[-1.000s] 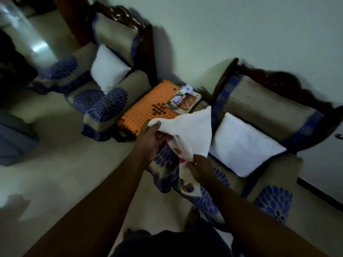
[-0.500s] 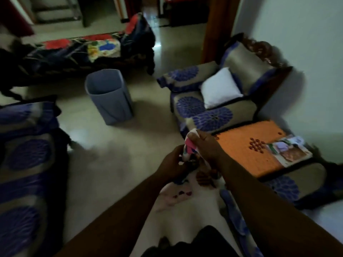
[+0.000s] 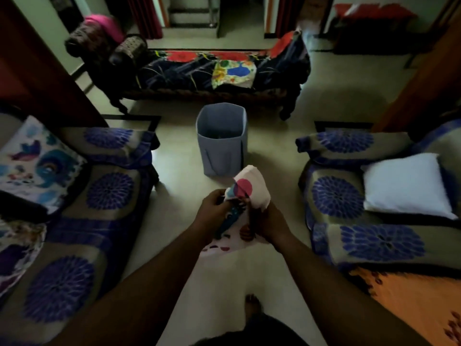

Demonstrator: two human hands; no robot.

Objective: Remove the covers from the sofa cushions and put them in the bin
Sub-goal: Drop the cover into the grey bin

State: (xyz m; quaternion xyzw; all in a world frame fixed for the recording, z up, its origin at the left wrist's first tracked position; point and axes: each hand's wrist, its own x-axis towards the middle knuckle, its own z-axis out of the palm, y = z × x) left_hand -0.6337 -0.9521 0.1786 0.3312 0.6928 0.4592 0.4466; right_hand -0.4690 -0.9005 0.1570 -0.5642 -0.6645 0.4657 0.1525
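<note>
Both hands close together at centre: left hand and right hand each grip the bunched cushion cover, fingers curled into the fabric, prob. balled up so it carries and drops in one lump. Rest of cover hangs below the wrists. Bin stands open on the floor just ahead, w/ the cover held short of it, not over the rim yet. Bare white cushion sits on the sofa at right; patterned cushion on the left sofa looks still covered, so more to strip.
</note>
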